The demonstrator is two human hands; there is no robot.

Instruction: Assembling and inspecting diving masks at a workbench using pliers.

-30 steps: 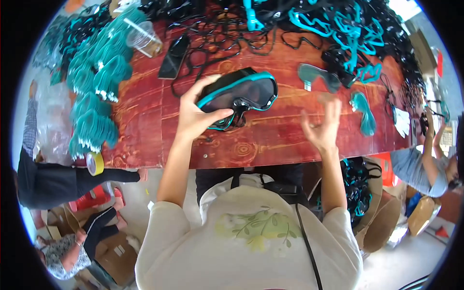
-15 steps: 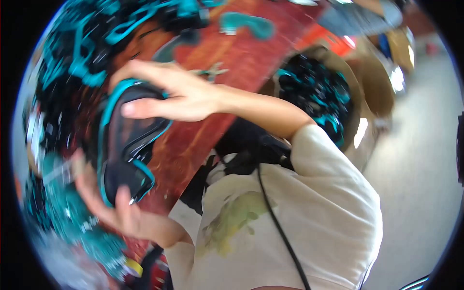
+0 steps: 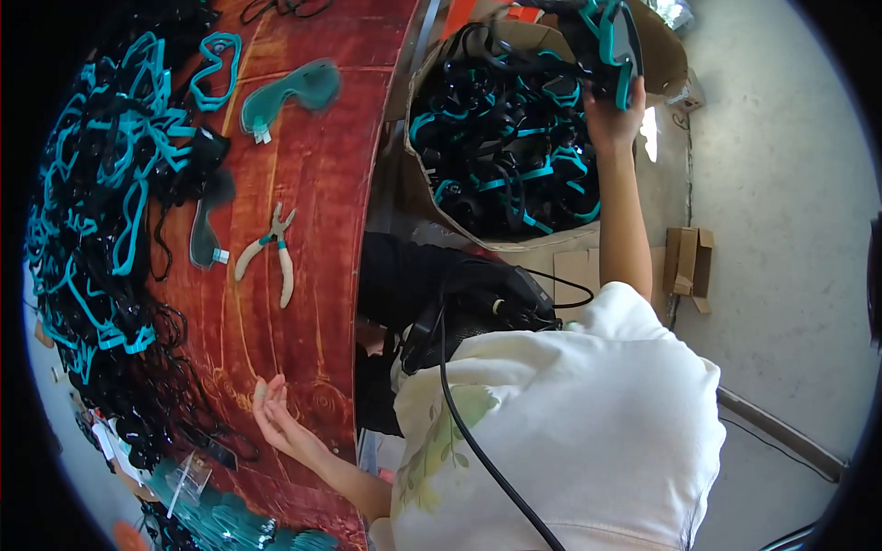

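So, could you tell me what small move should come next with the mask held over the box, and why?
Probably lower the right hand and release the black and teal diving mask into the cardboard box. The mask hangs above the box's far rim, and the box already holds a heap of similar masks. The left hand rests open on the red table.

Cream short-sleeved shirt (image 3: 588,413) with pale green leaf print, black cable (image 3: 478,441) across chest, bare forearms
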